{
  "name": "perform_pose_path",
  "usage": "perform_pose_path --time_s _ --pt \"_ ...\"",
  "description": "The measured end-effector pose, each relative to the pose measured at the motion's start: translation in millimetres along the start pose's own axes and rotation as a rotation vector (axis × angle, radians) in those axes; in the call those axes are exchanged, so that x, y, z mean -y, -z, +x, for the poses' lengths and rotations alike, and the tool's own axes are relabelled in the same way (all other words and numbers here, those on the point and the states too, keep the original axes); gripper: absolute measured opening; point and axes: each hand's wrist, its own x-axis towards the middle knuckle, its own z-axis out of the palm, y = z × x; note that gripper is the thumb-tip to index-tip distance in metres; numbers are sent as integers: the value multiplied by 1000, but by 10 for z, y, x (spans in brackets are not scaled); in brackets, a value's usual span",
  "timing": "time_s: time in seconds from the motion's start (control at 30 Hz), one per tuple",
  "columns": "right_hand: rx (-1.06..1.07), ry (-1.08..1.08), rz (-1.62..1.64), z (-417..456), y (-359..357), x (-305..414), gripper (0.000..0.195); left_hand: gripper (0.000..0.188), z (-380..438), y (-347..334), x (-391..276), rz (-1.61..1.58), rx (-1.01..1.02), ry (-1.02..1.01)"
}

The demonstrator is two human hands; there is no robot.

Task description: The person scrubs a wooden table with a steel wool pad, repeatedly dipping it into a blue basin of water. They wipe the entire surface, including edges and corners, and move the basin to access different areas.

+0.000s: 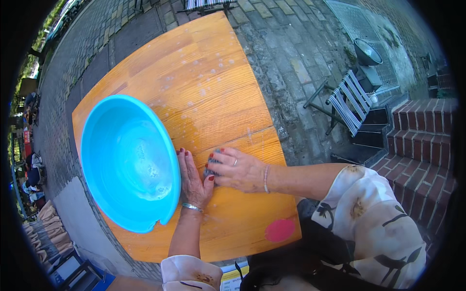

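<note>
My right hand (238,170) is closed over a small grey scouring pad (211,163), pressed to the orange wooden tabletop (225,120). Most of the pad is hidden by the fingers. My left hand (196,182) lies with its fingers extended along the right side of a bright blue plastic basin (105,145), its thumb close to the right fingertips. It appears to touch the basin without gripping it. Sudsy water (151,167) shows at the basin's bottom, and its near rim has a broken notch. Pale water drops and a wet, darker patch mark the tabletop.
A pink round spot (279,230) marks the near right corner. Beyond the right edge stand a striped folding stool (350,102), a dark bowl-shaped container (367,52) and brick steps (418,142). Another striped stool (207,4) is past the far edge. Stone paving (287,69) surrounds the table.
</note>
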Motion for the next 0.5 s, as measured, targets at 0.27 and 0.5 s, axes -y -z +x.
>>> perform_pose_path --time_s 0.27,0.5 --pt "-126 -447 -472 524 586 -2026 29 83 118 -39 -184 132 85 33" --pt "62 -52 37 -271 458 -809 29 76 85 15 -145 269 129 26"
